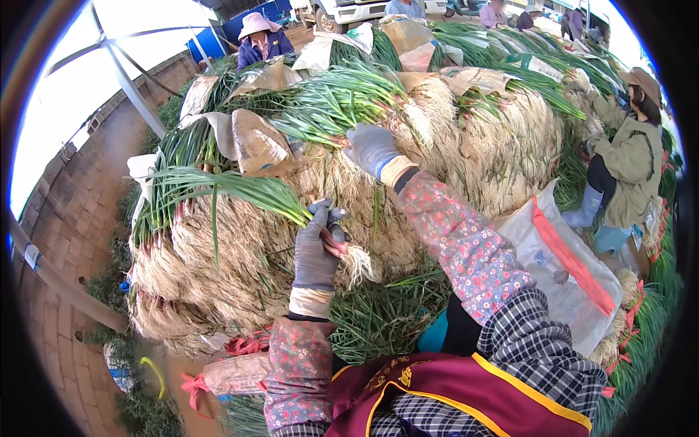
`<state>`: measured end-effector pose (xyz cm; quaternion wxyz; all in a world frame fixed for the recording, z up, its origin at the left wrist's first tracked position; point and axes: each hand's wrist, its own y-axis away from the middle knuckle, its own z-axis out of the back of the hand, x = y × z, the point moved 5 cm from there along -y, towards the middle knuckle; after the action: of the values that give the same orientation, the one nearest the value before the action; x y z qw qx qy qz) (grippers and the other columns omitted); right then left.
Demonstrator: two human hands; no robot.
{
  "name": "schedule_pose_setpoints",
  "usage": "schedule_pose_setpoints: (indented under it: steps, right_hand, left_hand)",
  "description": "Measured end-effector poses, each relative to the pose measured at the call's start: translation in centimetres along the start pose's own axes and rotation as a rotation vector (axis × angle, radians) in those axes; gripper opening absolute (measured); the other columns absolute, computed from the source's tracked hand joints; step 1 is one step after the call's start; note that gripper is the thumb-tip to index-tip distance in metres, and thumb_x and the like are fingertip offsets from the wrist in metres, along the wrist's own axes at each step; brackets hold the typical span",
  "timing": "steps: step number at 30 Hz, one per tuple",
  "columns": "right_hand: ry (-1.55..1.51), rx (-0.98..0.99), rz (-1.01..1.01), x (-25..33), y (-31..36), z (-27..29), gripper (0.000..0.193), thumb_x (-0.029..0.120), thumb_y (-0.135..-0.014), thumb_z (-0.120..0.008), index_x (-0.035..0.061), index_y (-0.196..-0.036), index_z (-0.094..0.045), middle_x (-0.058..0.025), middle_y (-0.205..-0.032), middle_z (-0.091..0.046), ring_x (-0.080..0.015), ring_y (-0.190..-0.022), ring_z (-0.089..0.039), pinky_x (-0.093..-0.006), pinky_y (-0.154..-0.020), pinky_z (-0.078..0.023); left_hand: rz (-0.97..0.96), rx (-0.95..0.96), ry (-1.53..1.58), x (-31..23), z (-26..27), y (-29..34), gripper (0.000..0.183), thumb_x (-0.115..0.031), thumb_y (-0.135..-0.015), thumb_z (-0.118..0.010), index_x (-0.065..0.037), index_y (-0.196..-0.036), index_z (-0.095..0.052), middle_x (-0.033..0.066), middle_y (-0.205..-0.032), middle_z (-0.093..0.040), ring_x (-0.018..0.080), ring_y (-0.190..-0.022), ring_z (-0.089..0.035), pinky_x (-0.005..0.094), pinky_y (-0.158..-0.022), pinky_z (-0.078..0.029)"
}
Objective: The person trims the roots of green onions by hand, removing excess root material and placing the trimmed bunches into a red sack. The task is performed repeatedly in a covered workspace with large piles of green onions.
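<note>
My left hand [318, 244], in a grey glove, is closed round a small bunch of green onions [251, 191]. Their green leaves stretch off to the left, and the pale roots hang out below my fist on the right. Farther out, my right hand [373, 149], gloved too, reaches to the top of the big heap of green onions [342, 102]. Its fingers lie against the stalks there and are partly hidden, so whether they grip any cannot be made out. Long straw-coloured roots [502, 146] cover the near side of the heap.
Sacking pieces [261, 146] lie over the heap. A white sack with a red stripe [561, 262] is at my right, near a seated person in a green jacket [632, 160]. Loose leaves [386, 313] cover the ground before me. A metal post [69, 288] slants at left; another person [262, 40] is behind the heap.
</note>
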<state>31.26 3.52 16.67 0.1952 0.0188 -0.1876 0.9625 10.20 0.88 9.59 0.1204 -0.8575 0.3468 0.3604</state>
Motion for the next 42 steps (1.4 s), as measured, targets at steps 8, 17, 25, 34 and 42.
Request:
schedule_pose_setpoints:
  steps: [8, 17, 25, 34, 42]
  right_hand:
    - [-0.597, 0.261, 0.002, 1.7, 3.4, -1.7, 0.048, 0.05, -0.084, -0.054, 0.0073, -0.103, -0.065, -0.0161, -0.097, -0.067, -0.0329, -0.093, -0.063, -0.0393, -0.083, -0.047]
    - [-0.637, 0.162, -0.104, 1.7, 6.4, -2.0, 0.043, 0.047, -0.087, -0.053, 0.0105, -0.105, -0.065, -0.0132, -0.096, -0.068, -0.0294, -0.091, -0.064, -0.0396, -0.085, -0.047]
    - [-0.52, 0.368, 0.076, 4.8, 8.0, -3.9, 0.056, 0.057, -0.087, -0.049, 0.009, -0.112, -0.063, -0.016, -0.102, -0.066, -0.0331, -0.096, -0.062, -0.0398, -0.085, -0.047]
    - [-1.193, 0.211, -0.172, 1.4, 5.2, -5.0, 0.038, 0.039, -0.088, -0.058, 0.0024, -0.095, -0.067, -0.006, -0.08, -0.067, -0.0158, -0.075, -0.06, -0.0287, -0.074, -0.047]
    - [-1.43, 0.331, -0.239, 3.4, 6.8, -6.6, 0.03, 0.035, -0.089, -0.062, 0.0065, -0.08, -0.063, 0.003, -0.064, -0.056, -0.0052, -0.05, -0.046, -0.0215, -0.046, -0.037]
  left_hand:
    - [-0.009, -0.171, -0.023, 0.6, 2.2, -3.7, 0.039, -0.025, -0.091, -0.059, -0.004, -0.123, -0.051, 0.014, -0.1, -0.067, 0.0148, -0.045, -0.053, 0.0297, -0.038, -0.045]
    - [0.095, -0.19, -0.184, 1.8, 4.4, -4.6, 0.021, -0.027, -0.089, -0.06, -0.007, -0.083, -0.06, 0.0019, -0.062, -0.058, 0.0142, -0.038, -0.049, 0.0311, -0.033, -0.044]
    - [0.11, -0.258, -0.29, 1.4, 6.5, -1.9, 0.02, -0.024, -0.087, -0.062, -0.004, -0.087, -0.061, 0.0046, -0.064, -0.06, 0.0156, -0.036, -0.049, 0.0287, -0.029, -0.041]
    - [0.018, -0.385, -0.322, 0.6, 8.8, -2.7, 0.007, -0.005, -0.084, -0.059, -0.002, -0.09, -0.059, 0.0062, -0.061, -0.058, 0.018, -0.038, -0.053, 0.0314, -0.03, -0.044]
    - [0.013, -0.038, -0.177, 0.1, 4.1, -4.7, 0.021, -0.028, -0.088, -0.064, -0.007, -0.091, -0.062, 0.0045, -0.062, -0.063, 0.0183, -0.036, -0.053, 0.0282, -0.039, -0.048]
